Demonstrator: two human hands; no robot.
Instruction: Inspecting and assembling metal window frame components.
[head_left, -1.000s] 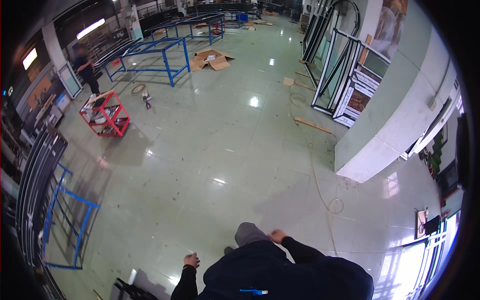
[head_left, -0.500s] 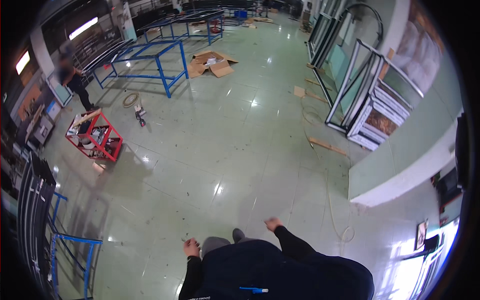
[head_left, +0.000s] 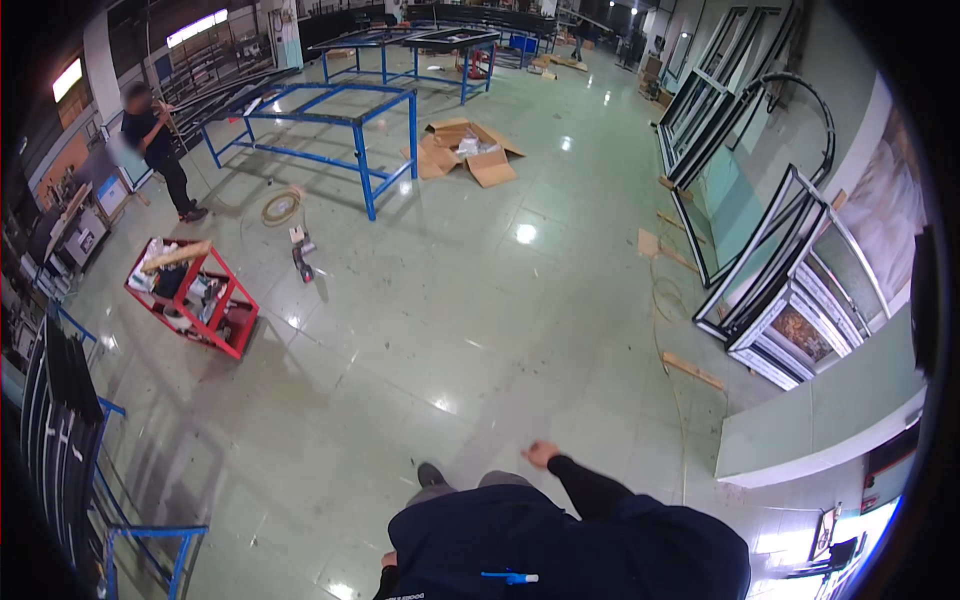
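My right hand (head_left: 541, 455) hangs in front of my body at the lower middle, over the tiled floor. One finger or thumb points out apart from the rest, and I see nothing in the hand. Only a small part of my left hand (head_left: 389, 560) shows beside my dark top at the lower edge; its fingers are hidden. Neither hand touches any object. A dark shoe (head_left: 431, 474) shows ahead of my body. Nearest on the left is a blue metal stand (head_left: 160, 532) beside a stack of dark profiles (head_left: 60, 430).
A red tool cart (head_left: 195, 300) stands at left, near a cordless tool (head_left: 302, 258) and a coiled hose (head_left: 281, 207). Farther off are a person (head_left: 160, 150), a blue table frame (head_left: 365, 150) and an open cardboard box (head_left: 468, 150). Window frames (head_left: 790, 290) lean along the right wall; a wooden strip (head_left: 692, 370) lies nearby.
The view has shifted, with the cart, tables and box now lower in it. My left hand has drawn back, mostly out of sight. The visible shoe is now farther left.
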